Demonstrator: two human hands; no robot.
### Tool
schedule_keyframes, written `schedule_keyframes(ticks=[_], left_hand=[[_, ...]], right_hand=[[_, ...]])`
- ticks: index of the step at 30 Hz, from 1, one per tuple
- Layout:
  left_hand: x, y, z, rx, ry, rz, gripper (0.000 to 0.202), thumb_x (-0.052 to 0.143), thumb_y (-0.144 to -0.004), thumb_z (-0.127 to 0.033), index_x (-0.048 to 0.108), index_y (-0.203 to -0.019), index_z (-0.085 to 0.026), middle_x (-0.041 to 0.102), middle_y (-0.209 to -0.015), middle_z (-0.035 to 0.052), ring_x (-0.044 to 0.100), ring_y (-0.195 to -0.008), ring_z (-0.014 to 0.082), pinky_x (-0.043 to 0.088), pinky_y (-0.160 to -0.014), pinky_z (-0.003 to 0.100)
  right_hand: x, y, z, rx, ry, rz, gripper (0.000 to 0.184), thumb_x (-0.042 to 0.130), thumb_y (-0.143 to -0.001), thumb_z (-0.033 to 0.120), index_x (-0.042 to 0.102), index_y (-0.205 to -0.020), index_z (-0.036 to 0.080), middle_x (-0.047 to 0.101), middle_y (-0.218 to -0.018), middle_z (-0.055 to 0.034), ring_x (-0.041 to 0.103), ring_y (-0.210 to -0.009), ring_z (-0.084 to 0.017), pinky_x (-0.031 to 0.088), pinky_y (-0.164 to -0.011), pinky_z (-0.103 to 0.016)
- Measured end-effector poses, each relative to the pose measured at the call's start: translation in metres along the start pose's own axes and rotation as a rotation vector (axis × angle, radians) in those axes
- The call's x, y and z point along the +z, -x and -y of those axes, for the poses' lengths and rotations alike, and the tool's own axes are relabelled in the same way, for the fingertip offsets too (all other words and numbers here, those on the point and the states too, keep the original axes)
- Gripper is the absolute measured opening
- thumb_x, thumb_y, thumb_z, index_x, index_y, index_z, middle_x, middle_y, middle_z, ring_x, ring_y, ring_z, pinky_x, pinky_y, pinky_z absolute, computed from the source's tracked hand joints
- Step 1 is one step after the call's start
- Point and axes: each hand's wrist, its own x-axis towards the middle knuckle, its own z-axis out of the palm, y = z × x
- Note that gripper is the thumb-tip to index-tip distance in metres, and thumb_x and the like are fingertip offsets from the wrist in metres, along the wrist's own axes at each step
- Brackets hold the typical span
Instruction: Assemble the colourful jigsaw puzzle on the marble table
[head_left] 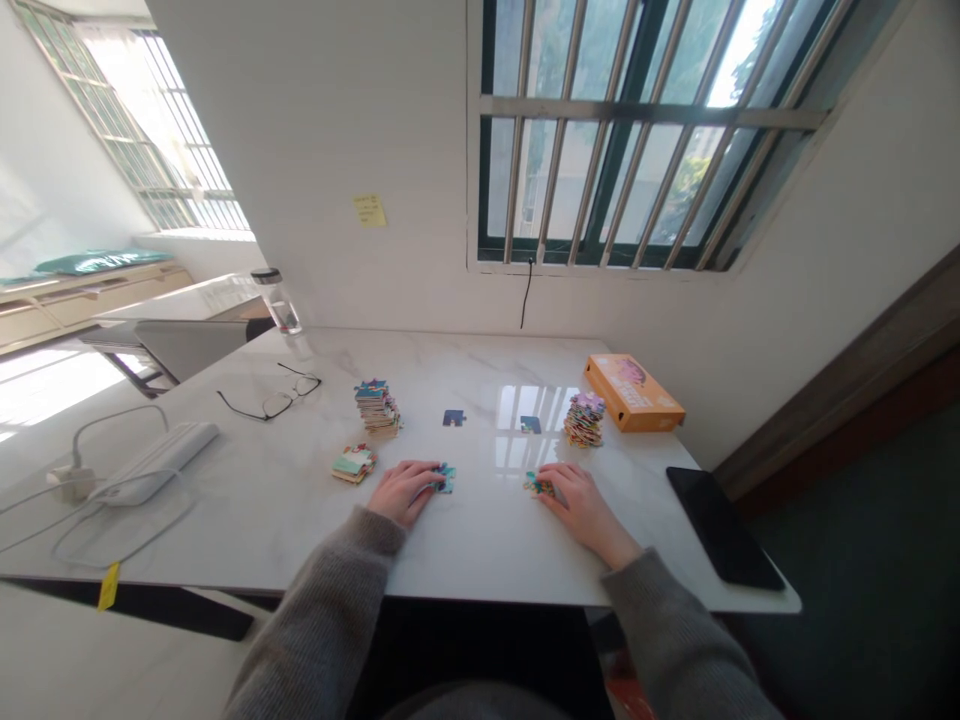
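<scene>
My left hand point(407, 490) has its fingers closed at the left edge of a teal jigsaw piece point(448, 480) low over the white table. Opposite it, my right hand point(583, 505) grips a green and yellow jigsaw piece point(537, 483), partly covered by the fingers. Beyond the hands lie two single dark blue jigsaw pieces, one on the left point(454, 418) and one on the right point(530, 425), apart from each other. A tall stack of jigsaw pieces point(379, 410) rises to the left, with a low pile point(352, 464) in front. Another stack point(584, 420) stands at the right.
An orange box point(634, 392) lies behind the right stack, and a black tablet point(721, 527) along the table's right edge. Eyeglasses point(277, 404), a power strip point(159, 465) with cables, and a clear bottle point(277, 302) occupy the left side. A wall with a barred window borders the back.
</scene>
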Motion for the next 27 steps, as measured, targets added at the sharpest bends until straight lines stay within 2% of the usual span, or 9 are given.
schedule_keyframes(ticks=[8,12,16,20,24,27], left_hand=[[0.0,0.002,-0.005,0.001,-0.035,-0.064,0.037,0.048,-0.094,-0.025,0.058,-0.13,-0.029,0.056,-0.141,0.005,0.053,-0.125,0.0254,0.044,-0.103,0.044],[-0.001,0.003,-0.005,0.027,-0.057,-0.078,0.037,0.048,-0.093,-0.025,0.058,-0.129,-0.026,0.058,-0.137,0.0071,0.054,-0.123,0.026,0.046,-0.102,0.045],[0.0,0.002,-0.012,0.096,-0.144,-0.193,0.033,0.05,-0.09,-0.02,0.062,-0.121,-0.022,0.061,-0.129,0.0098,0.055,-0.118,0.0274,0.047,-0.098,0.044],[-0.003,-0.001,-0.029,0.233,-0.237,-0.275,0.033,0.051,-0.088,-0.015,0.061,-0.119,-0.022,0.065,-0.122,0.0095,0.057,-0.114,0.0273,0.044,-0.099,0.045],[-0.023,-0.011,-0.031,0.289,-0.204,-0.26,0.035,0.055,-0.088,-0.019,0.057,-0.122,-0.022,0.065,-0.12,0.0085,0.056,-0.114,0.0256,0.044,-0.098,0.042],[-0.059,-0.027,-0.012,0.223,-0.238,-0.251,0.039,0.058,-0.088,-0.025,0.054,-0.127,-0.023,0.063,-0.124,0.0088,0.054,-0.117,0.0266,0.042,-0.101,0.043]], right_hand=[[0.002,0.002,0.001,-0.003,0.015,-0.05,0.019,0.06,-0.092,0.024,0.063,-0.111,0.023,0.064,-0.125,-0.0099,0.058,-0.116,-0.027,0.045,-0.1,-0.047],[0.0,0.002,0.003,0.009,-0.014,-0.055,0.019,0.056,-0.094,0.025,0.063,-0.112,0.022,0.064,-0.122,-0.0103,0.057,-0.116,-0.027,0.045,-0.1,-0.046],[-0.001,0.002,0.005,0.024,-0.015,-0.029,0.021,0.055,-0.094,0.024,0.061,-0.114,0.022,0.063,-0.121,-0.0102,0.056,-0.116,-0.027,0.044,-0.101,-0.046],[-0.001,0.002,0.006,0.04,-0.02,-0.028,0.02,0.054,-0.094,0.024,0.058,-0.114,0.021,0.063,-0.119,-0.0096,0.056,-0.114,-0.027,0.044,-0.1,-0.045],[0.001,0.002,0.004,0.052,-0.028,-0.04,0.02,0.052,-0.094,0.025,0.055,-0.114,0.021,0.064,-0.115,-0.0095,0.058,-0.11,-0.026,0.045,-0.097,-0.044],[0.003,0.003,0.002,0.051,-0.014,-0.055,0.022,0.052,-0.094,0.027,0.055,-0.116,0.021,0.065,-0.114,-0.0097,0.059,-0.109,-0.026,0.046,-0.095,-0.043]])
